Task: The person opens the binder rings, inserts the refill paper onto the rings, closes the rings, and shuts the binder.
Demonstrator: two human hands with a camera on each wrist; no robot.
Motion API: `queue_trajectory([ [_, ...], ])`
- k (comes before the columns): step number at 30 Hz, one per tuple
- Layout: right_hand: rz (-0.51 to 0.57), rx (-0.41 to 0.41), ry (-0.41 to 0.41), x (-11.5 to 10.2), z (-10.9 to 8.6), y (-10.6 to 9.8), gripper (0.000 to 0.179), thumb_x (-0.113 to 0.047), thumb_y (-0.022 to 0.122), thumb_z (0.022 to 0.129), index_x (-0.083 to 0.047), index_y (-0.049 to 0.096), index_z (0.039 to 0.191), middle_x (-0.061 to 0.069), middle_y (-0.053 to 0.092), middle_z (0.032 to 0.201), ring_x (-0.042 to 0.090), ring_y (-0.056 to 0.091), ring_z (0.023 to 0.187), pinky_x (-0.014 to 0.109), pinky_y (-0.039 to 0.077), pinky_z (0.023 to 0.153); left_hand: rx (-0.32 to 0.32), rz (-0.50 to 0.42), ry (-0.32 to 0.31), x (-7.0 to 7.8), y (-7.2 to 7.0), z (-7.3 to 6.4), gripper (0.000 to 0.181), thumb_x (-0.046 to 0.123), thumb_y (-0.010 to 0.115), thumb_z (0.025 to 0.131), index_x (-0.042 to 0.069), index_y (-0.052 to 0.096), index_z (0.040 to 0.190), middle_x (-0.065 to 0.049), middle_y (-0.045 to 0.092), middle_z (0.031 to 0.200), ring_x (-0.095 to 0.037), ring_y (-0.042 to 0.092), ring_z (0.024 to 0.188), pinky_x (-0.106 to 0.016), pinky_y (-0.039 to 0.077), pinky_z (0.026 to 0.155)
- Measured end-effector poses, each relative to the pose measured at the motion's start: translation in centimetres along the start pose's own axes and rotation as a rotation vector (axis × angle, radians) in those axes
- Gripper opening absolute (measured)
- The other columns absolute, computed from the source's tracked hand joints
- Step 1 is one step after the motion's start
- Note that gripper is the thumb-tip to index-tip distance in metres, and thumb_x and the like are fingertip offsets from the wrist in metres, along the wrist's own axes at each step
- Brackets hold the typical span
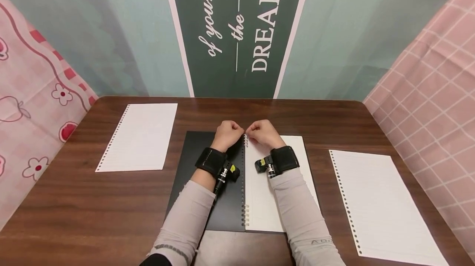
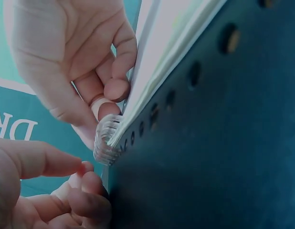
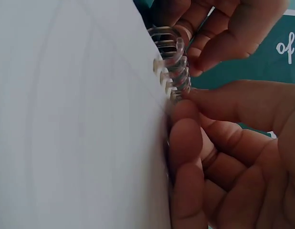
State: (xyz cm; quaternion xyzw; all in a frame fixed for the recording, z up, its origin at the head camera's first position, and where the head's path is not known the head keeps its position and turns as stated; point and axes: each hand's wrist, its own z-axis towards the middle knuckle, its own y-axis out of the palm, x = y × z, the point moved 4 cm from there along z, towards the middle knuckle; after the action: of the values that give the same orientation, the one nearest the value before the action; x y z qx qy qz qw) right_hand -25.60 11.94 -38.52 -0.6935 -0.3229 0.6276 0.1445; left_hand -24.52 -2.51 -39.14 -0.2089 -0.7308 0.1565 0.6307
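Notebook (image 1: 257,187) laid spread at the middle of the desk (image 1: 67,200), black cover (image 2: 224,143) to the left, white pages (image 3: 80,119) to the right. Clear rings (image 2: 108,140) are seen at the far and near ends of the spine. Loose punched sheets are placed well apart on both sides, left sheet (image 1: 137,138) and right sheet (image 1: 382,208).

Both hands are brought together at the far end of the spine. By the right hand (image 1: 264,132) the end rings are pinched between thumb and curled fingers. The left hand (image 1: 227,135) is curled just beside them, thumb and forefinger tips meeting; whether a ring is gripped there cannot be told.

Step judged: handling of the end rings. Whether they are being parted or pressed closed cannot be read from the views.

Technique, as judged: each side of the rings should be gripped close to its joint, so that force is put on the plastic and not on the paper. Effort should be applied evenly by both hands, in small increments; a thin ring could be bent by twisting. The pages should be kept square to the cover, since punched holes (image 2: 170,100) may be snagged or torn if either is skewed. The near-end rings should be checked separately.
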Motion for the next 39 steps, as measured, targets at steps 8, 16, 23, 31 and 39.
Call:
queue_trajectory([
  [8, -0.035, -0.019, -0.005, 0.0, 0.2, -0.1, 0.014, -0.001, 0.059, 0.091, 0.005, 0.071, 0.095, 0.005, 0.063, 0.074, 0.009, 0.052, 0.063, 0.02, 0.042, 0.059, -0.019, 0.046, -0.007, 0.1, 0.0, 0.1, 0.015, 0.015, 0.06, 0.091, 0.007, 0.073, 0.09, -0.009, 0.068, 0.093, -0.019, 0.056, 0.077, -0.025, 0.042, 0.063],
  [16, -0.036, -0.007, 0.009, 0.0, 0.2, -0.1, 0.012, -0.003, 0.06, 0.093, 0.003, 0.07, 0.094, 0.001, 0.058, 0.068, 0.01, 0.05, 0.06, 0.022, 0.04, 0.059, -0.014, 0.07, 0.054, 0.1, 0.2, 0.0, 0.015, 0.013, 0.06, 0.094, 0.006, 0.073, 0.091, -0.009, 0.067, 0.09, -0.018, 0.056, 0.074, -0.024, 0.041, 0.063],
  [23, -0.028, 0.002, 0.001, 0.2, 0.0, 0.1, 0.011, -0.001, 0.06, 0.092, 0.004, 0.07, 0.092, 0.0, 0.055, 0.062, 0.01, 0.049, 0.056, 0.023, 0.039, 0.058, -0.021, 0.068, 0.075, 0.0, 0.2, -0.3, 0.014, 0.012, 0.061, 0.095, 0.006, 0.072, 0.09, -0.007, 0.065, 0.084, -0.017, 0.054, 0.07, -0.024, 0.041, 0.062],
  [31, -0.049, -0.022, 0.002, 0.5, -0.4, 0.1, 0.01, -0.003, 0.06, 0.093, 0.002, 0.068, 0.092, 0.001, 0.053, 0.062, 0.013, 0.048, 0.057, 0.024, 0.038, 0.058, -0.049, 0.046, 0.052, -0.3, 0.4, -0.6, 0.014, 0.013, 0.06, 0.095, 0.006, 0.071, 0.091, -0.005, 0.062, 0.075, -0.016, 0.057, 0.065, -0.024, 0.043, 0.059],
  [39, -0.039, -0.085, -0.039, 0.1, -0.3, -0.4, 0.01, -0.002, 0.058, 0.092, 0.004, 0.066, 0.092, 0.002, 0.055, 0.066, 0.012, 0.049, 0.06, 0.024, 0.038, 0.058, -0.196, 0.124, 0.071, 0.2, -1.0, -0.7, 0.015, 0.017, 0.064, 0.093, 0.005, 0.07, 0.087, -0.001, 0.059, 0.07, -0.014, 0.056, 0.063, -0.025, 0.043, 0.056],
])
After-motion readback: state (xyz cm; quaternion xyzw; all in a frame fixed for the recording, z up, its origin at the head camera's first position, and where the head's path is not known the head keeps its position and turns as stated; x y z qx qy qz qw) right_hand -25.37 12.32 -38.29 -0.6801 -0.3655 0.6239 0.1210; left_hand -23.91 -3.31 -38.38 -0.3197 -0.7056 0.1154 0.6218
